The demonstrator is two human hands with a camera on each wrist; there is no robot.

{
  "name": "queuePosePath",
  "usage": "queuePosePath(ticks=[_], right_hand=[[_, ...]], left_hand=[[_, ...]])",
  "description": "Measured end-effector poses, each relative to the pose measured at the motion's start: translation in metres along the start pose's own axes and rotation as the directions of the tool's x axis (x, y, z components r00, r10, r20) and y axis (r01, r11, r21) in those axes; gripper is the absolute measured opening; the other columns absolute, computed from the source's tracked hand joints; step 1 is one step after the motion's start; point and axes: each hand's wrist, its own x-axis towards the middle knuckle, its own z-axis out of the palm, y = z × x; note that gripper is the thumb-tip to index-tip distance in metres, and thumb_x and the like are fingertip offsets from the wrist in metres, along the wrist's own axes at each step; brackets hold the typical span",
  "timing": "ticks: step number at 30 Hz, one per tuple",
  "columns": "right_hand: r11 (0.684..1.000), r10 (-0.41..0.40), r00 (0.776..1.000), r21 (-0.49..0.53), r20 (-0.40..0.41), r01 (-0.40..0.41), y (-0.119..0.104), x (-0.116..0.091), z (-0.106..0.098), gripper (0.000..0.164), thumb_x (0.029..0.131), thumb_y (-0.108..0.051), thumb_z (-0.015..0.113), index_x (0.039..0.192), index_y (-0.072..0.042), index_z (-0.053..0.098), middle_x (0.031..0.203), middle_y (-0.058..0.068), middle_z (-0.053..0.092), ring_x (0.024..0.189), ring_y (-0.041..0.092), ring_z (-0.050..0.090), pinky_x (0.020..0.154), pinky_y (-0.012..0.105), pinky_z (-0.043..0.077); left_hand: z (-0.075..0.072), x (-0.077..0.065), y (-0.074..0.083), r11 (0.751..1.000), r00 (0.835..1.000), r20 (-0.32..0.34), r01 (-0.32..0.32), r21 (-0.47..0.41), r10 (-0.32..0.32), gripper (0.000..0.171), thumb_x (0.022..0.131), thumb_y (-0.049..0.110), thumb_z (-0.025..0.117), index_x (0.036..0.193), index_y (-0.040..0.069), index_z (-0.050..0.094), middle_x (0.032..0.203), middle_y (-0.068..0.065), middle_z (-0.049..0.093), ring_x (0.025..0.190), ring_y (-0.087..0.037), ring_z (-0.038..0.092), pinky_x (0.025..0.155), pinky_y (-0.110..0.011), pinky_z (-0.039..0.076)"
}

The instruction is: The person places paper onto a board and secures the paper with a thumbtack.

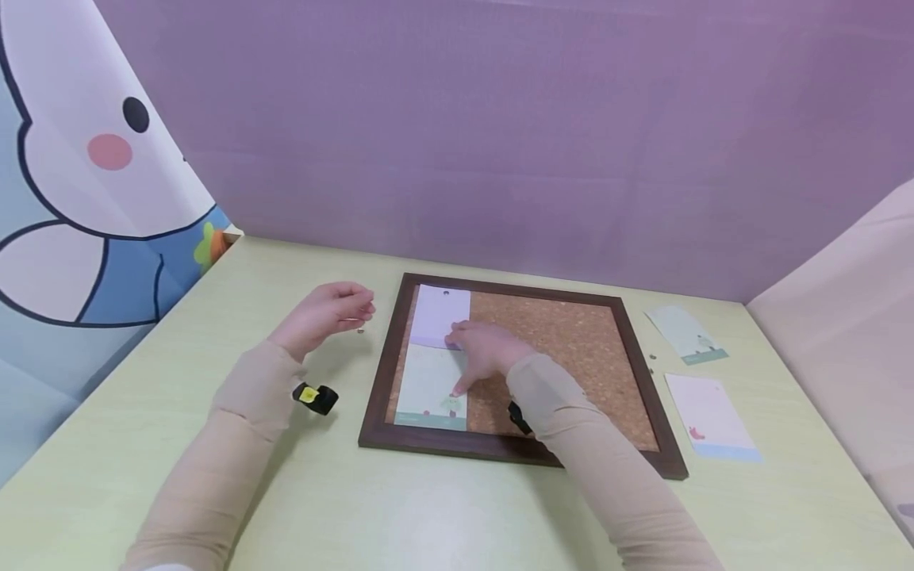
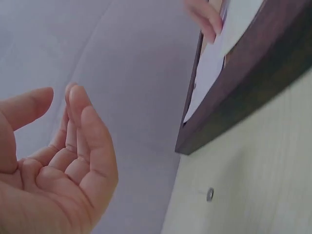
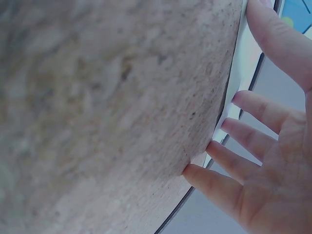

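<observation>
Board, head view: A flat cork board [image 1: 557,341] with a smooth, dark wooden frame lies on a pale table [image 1: 400,507].
Cards on the board: In its far left corner, a lilac paper card [image 1: 432,317] has a small round pin [image 1: 446,293] at its top; just nearer lies a green card [image 1: 424,388], no pin visible. The first seems fastened, the second only placed.
Cards off the board: To its right, a green-banded card [image 1: 681,333] and a blue-banded card [image 1: 714,416] seem left to mount.
Left hand, left wrist view: Left of the board, the left hand [image 2: 68,165] has bent fingers together, thumb apart, holding nothing; a loose pin [image 2: 209,194] lies between.
Right hand, right wrist view: The right hand [image 3: 263,156] spreads its fingers on card edge and grainy cork, gripping nothing.
</observation>
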Motion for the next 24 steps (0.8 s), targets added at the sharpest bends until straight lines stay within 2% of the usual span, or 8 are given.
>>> queuePosePath(ticks=[6, 11, 15, 19, 24], right_hand=[[1.0, 0.007, 1.0, 0.008, 0.002, -0.007, 0.002, -0.002, 0.0, 0.089, 0.071, -0.047, 0.08, 0.144, -0.013, 0.041, 0.155, 0.007, 0.028, 0.143, 0.026, 0.025, 0.117, 0.041, 0.023], [1.0, 0.015, 1.0, 0.023, -0.007, -0.015, 0.003, -0.003, 0.0, 0.089, 0.07, -0.047, 0.08, 0.143, -0.014, 0.042, 0.155, 0.007, 0.028, 0.143, 0.026, 0.025, 0.117, 0.041, 0.023], [0.999, 0.017, 1.0, 0.045, -0.008, -0.017, 0.004, -0.004, 0.001, 0.089, 0.07, -0.046, 0.081, 0.143, -0.014, 0.042, 0.155, 0.006, 0.028, 0.143, 0.026, 0.025, 0.117, 0.041, 0.023], [0.998, 0.02, 1.0, 0.057, -0.011, -0.02, 0.005, -0.004, 0.002, 0.088, 0.07, -0.046, 0.081, 0.143, -0.015, 0.042, 0.155, 0.005, 0.028, 0.143, 0.026, 0.025, 0.117, 0.041, 0.023], [0.999, 0.007, 1.0, 0.051, -0.019, -0.006, 0.005, -0.005, 0.001, 0.088, 0.07, -0.046, 0.081, 0.143, -0.015, 0.042, 0.155, 0.006, 0.029, 0.143, 0.026, 0.026, 0.117, 0.041, 0.023]], left_hand=[[-0.005, -0.002, -0.003, 1.0, 0.999, -0.04, 0.0, 0.001, 0.0, 0.041, 0.099, 0.023, 0.05, 0.12, -0.011, 0.045, 0.096, -0.001, 0.059, 0.088, -0.005, 0.061, 0.083, -0.015, 0.05], [-0.006, 0.001, -0.005, 0.999, 0.998, -0.064, -0.008, 0.031, 0.01, 0.04, 0.099, 0.025, 0.049, 0.12, -0.009, 0.046, 0.099, 0.0, 0.059, 0.095, -0.012, 0.059, 0.097, -0.028, 0.049], [-0.004, 0.003, -0.008, 0.998, 0.997, -0.071, -0.011, 0.058, 0.015, 0.04, 0.099, 0.023, 0.048, 0.12, -0.011, 0.046, 0.11, -0.011, 0.056, 0.107, -0.024, 0.054, 0.106, -0.039, 0.042], [-0.004, 0.005, -0.013, 0.997, 0.998, -0.059, -0.007, 0.076, 0.012, 0.041, 0.099, 0.02, 0.047, 0.122, -0.013, 0.043, 0.126, -0.027, 0.047, 0.119, -0.038, 0.047, 0.109, -0.045, 0.036], [-0.008, 0.007, -0.02, 0.983, 0.999, -0.035, 0.037, 0.18, -0.031, 0.045, 0.1, 0.025, 0.046, 0.126, -0.011, 0.042, 0.133, -0.029, 0.044, 0.124, -0.04, 0.045, 0.109, -0.048, 0.036]])
